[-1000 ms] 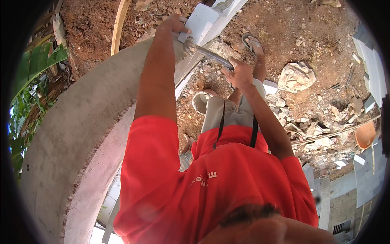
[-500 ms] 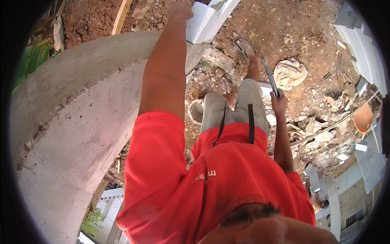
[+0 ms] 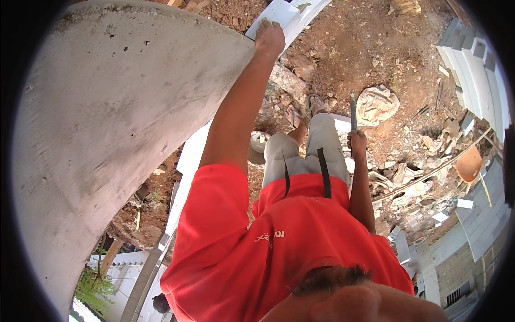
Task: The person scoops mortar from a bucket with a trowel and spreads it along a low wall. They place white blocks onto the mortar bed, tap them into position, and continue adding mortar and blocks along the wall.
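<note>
My left hand (image 3: 270, 37) lies with its fingers on a white, smooth-faced slab (image 3: 294, 22) at the top of the view, beside the end of a thick curved concrete wall (image 3: 134, 80). Those fingers look laid over its surface rather than wrapped round it. In my right hand (image 3: 357, 144) is a long, narrow grey bar-like tool (image 3: 353, 112), pointing up and away from me; its exact kind does not show. The right fingers are closed round its near end, low by my right leg.
Reddish dirt and rubble (image 3: 343, 43) cover the ground round my sandalled feet. A crumpled pale sack (image 3: 377, 105) lies ahead of the tool. Behind my knee is a round pale container (image 3: 258, 146). Rightward are an orange basin (image 3: 469, 163), a long pole (image 3: 429, 170) and stacked grey blocks (image 3: 472, 64).
My left hand has come nearer and to the right along the slab. My right hand has dropped slightly with the tool, now more upright. My feet are closer together, and more of the wall shows.
</note>
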Demonstrator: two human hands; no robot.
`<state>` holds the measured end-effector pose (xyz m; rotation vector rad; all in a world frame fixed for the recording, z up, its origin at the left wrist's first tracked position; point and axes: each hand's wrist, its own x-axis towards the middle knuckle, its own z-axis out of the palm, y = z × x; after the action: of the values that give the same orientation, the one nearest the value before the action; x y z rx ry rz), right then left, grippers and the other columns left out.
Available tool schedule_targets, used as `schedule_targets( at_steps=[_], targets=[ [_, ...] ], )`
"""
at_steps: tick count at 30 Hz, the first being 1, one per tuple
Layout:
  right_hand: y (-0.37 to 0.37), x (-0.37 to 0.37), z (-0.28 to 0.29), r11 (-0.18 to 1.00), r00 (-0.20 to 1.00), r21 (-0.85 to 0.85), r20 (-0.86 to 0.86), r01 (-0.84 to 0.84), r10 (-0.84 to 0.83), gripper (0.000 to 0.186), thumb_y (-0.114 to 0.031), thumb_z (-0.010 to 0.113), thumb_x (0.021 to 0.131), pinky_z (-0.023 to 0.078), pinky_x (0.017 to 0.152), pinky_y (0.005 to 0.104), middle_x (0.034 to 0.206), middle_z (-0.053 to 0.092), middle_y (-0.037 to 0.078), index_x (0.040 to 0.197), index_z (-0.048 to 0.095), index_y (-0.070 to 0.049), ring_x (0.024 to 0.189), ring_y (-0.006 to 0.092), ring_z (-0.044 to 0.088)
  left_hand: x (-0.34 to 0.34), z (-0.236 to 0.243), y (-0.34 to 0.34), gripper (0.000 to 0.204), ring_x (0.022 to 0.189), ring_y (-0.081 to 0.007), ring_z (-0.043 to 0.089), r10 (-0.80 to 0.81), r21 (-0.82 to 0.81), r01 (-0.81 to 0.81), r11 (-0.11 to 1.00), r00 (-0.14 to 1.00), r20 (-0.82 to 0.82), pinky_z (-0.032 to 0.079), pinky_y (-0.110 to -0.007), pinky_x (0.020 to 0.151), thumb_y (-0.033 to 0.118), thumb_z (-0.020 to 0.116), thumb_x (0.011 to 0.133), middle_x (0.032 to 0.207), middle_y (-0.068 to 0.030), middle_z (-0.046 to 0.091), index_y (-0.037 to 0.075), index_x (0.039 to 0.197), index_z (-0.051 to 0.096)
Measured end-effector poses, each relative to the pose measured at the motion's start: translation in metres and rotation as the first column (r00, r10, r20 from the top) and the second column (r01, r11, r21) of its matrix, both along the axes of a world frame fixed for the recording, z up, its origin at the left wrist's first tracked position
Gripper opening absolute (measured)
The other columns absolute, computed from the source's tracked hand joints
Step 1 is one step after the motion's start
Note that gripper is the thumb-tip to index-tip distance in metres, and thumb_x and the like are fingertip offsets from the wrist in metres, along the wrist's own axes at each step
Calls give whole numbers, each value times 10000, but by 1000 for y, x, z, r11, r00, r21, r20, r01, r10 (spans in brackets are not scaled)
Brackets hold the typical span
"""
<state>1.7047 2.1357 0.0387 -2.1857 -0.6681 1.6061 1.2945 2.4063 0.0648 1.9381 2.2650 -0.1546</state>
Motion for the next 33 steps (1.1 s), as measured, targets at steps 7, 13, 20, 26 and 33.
schedule_targets(
  at_steps=[7,13,20,26,33],
  targets=[
    [60,-2,-32,830,843,-196,32,-522,538,274,-196,644,865,514,517,373,723,681,145,967,667,57,614,222,685,65,29,-233,236,1108,-375,693,91,-13,-119,993,683,725,572,-477,949,226,715,938,1155,-158,730,78,1121,730],
    [102,-68,-76,325,260,-137,356,-936,898,341,-239,732,781,590,678,478,781,741,262,916,736,73,744,369,768,60,-42,-569,615,1095,-431,728,980,-603,-785,143,197,-24,578,-517,967,495,743,835,1140,-309,735,-13,1183,747],
    [71,-188,-85,-306,-341,-191,194,-933,920,400,-293,669,854,566,939,513,1110,751,284,1069,769,29,1079,439,730,148,-60,-811,548,1178,-340,719,895,-552,-744,-377,-445,-11,569,-425,999,374,748,822,1228,-216,750,36,1253,740],
    [26,-245,-126,-328,-430,-356,260,-875,864,417,-267,688,824,558,965,498,1144,743,297,1100,759,37,1088,430,730,214,-103,-696,303,915,-246,760,595,-546,-720,-428,-679,429,572,-376,877,325,782,826,968,-108,812,103,1027,829],
    [-52,-295,-250,-309,-483,-419,416,-854,770,477,-288,715,827,544,974,517,1155,723,309,1142,700,70,1117,448,704,211,-197,-696,276,971,-190,745,393,-577,-701,-419,-713,581,567,-342,901,219,791,923,1044,-118,799,18,1110,761]
  ],
)
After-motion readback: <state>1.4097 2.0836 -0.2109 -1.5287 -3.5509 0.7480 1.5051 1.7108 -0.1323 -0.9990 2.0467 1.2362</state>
